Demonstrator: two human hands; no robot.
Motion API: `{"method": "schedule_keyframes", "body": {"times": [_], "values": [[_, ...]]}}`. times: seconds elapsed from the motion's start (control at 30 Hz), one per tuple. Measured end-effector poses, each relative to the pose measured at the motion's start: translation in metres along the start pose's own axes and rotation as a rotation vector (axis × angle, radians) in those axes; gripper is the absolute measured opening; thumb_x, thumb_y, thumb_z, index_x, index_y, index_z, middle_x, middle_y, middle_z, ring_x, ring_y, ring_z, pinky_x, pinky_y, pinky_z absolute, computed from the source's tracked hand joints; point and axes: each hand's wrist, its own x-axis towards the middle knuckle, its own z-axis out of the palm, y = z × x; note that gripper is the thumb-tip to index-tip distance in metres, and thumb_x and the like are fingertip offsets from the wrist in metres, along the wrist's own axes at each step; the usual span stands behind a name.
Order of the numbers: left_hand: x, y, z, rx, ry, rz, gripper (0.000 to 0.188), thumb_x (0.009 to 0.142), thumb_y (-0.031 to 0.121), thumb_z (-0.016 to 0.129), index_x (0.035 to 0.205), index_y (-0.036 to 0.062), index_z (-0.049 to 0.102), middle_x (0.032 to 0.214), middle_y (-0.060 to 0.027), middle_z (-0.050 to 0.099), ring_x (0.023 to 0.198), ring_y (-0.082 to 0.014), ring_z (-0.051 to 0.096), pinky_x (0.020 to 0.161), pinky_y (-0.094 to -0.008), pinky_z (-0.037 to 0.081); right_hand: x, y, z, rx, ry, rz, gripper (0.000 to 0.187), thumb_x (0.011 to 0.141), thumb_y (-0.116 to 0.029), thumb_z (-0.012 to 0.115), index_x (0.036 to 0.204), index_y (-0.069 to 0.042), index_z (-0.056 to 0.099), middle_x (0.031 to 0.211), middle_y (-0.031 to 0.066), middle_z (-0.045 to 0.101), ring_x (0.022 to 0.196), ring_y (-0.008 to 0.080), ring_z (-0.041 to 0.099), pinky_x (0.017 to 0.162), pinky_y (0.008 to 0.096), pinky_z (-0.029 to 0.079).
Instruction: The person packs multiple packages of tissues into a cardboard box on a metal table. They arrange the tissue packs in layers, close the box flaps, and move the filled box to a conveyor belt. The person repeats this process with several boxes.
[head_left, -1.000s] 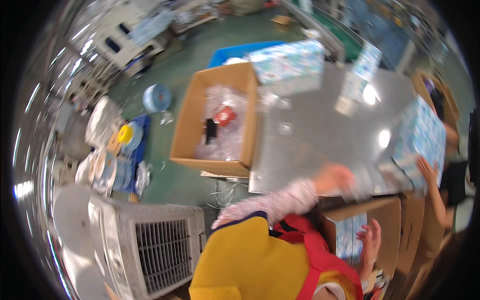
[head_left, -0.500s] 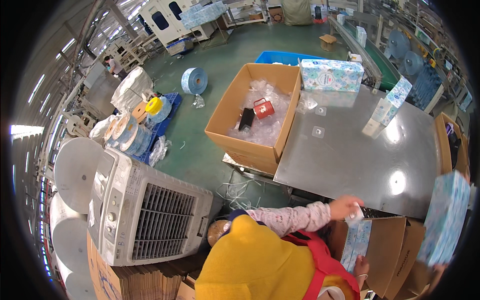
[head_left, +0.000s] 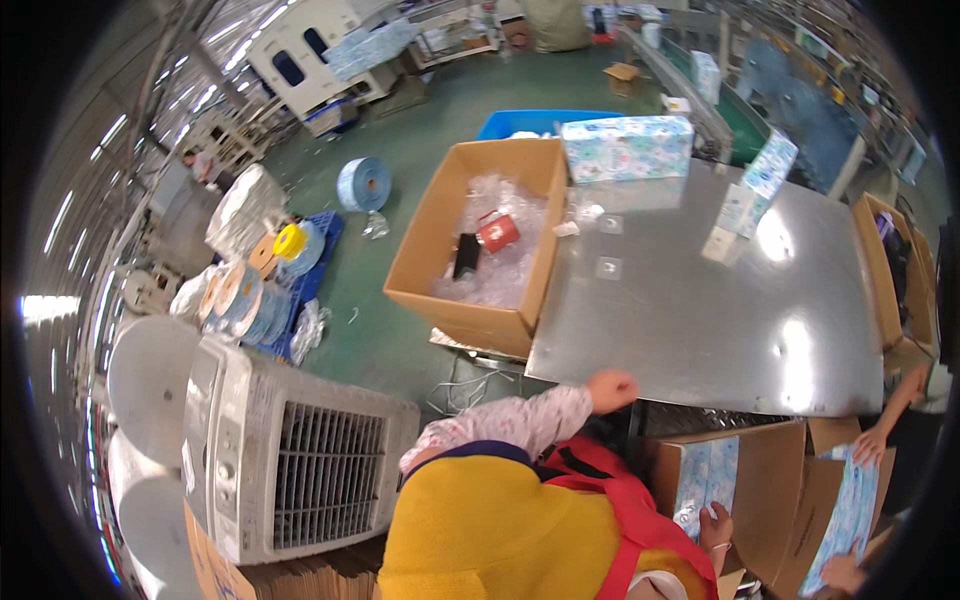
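My left hand (head_left: 612, 391), out of a pale flowered sleeve, hovers by the metal table's near edge. Its fingers are curled and I see nothing in them. In the near cardboard carton (head_left: 765, 475) lie light blue patterned packs (head_left: 708, 465), which look like tissue packs. My right hand (head_left: 716, 526) is at their near end, its bent fingers gripping the end of a pack. To the right, a co-worker's two hands press on another blue patterned pack (head_left: 838, 515) in a neighbouring open carton.
The shiny metal table (head_left: 690, 310) bears a long patterned pack (head_left: 628, 148) and a tilted one (head_left: 770, 165). Left of it stands a large carton (head_left: 475, 318) with clear plastic wrap, a red mug (head_left: 497, 233) and a black object. An air cooler (head_left: 330, 470) stands at my left.
My left hand has pulled back leftward from the near carton, and the white slip has left it. A white piece shows by the large carton. The co-worker's pack has come down into the neighbouring carton.
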Motion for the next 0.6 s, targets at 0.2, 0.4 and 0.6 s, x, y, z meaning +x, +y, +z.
{"method": "schedule_keyframes", "body": {"times": [0.2,0.4,0.6], "values": [[-0.051,-0.009,0.012,0.074,-0.044,-0.056,0.03,0.082,0.025,0.062,0.103,0.004,0.062,0.094,-0.0118,0.066,0.084,-0.0223,0.064,0.074,-0.0315,0.05,0.036,-0.063,-0.032,0.059,0.068,-0.024,0.037,0.078,-0.02,0.065,0.106,0.002,0.059,0.098,0.021,0.062,0.08,0.0292,0.064,0.068,0.0338,0.052],[0.041,0.047,-0.037,-0.178,-0.022,-0.022,0.027,0.083,0.018,0.062,0.104,0.0003,0.061,0.091,-0.0114,0.065,0.082,-0.0163,0.062,0.075,-0.0276,0.049,0.108,-0.171,-0.085,0.141,0.075,-0.148,0.028,0.08,-0.018,0.064,0.098,0.004,0.06,0.08,0.0171,0.065,0.066,0.0242,0.064,0.061,0.0296,0.05],[0.192,0.057,-0.097,-0.05,0.054,0.156,0.029,0.084,0.021,0.061,0.107,0.003,0.06,0.091,-0.014,0.063,0.081,-0.0231,0.062,0.067,-0.031,0.05,0.214,-0.257,-0.097,0.23,0.24,-0.348,0.021,0.08,-0.011,0.062,0.095,0.003,0.06,0.081,0.0159,0.061,0.069,0.0242,0.062,0.061,0.0301,0.049]]}}
